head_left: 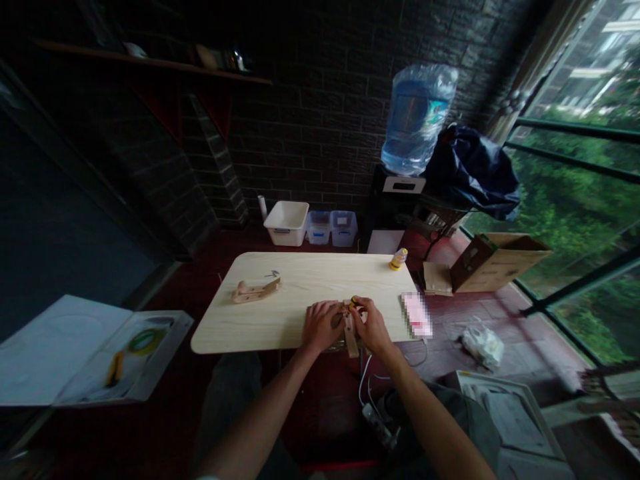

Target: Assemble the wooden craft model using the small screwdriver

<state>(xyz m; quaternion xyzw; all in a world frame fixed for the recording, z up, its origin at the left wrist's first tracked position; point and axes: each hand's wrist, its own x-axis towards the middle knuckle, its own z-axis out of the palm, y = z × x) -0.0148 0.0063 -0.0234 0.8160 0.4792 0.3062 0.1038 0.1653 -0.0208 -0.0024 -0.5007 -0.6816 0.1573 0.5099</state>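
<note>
Blue water jug [419, 123] sits on black dispenser [385, 207], white bin [286, 236] beside clear bins [344, 236] by brick wall [320, 127], cardboard box [493, 273] near window [575, 129].

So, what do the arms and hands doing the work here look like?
They're a person's own. The left hand and right hand are bare, with no gloves, cables or markings that I can make out. The left forearm and right forearm are uncovered too; no watch or bracelet shows. Any sleeves are too cut off to describe.
</note>
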